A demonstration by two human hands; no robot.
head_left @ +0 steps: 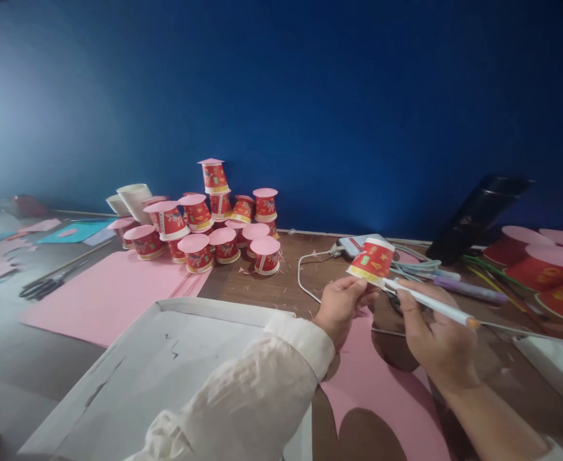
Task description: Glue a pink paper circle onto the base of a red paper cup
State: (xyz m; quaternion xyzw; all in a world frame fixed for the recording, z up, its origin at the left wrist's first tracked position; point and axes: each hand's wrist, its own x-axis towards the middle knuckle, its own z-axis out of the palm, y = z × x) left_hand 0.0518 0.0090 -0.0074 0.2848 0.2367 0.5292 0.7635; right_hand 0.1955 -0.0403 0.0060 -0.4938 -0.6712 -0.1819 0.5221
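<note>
My left hand is closed on the rim of a red paper cup, which is tilted with its white base upward. In my right hand is a white marker with an orange end, its tip at the cup's yellow rim. Beneath both hands lies a sheet of pink paper with rounded pieces cut out. Left of them, several upside-down red paper cups topped with pink paper discs are grouped and partly stacked near the blue wall.
A large white box lid lies in front of my left forearm, beside pink sheets and scissors. Behind my hands are a phone, a white cable and a black bottle. Larger red cups stand at right.
</note>
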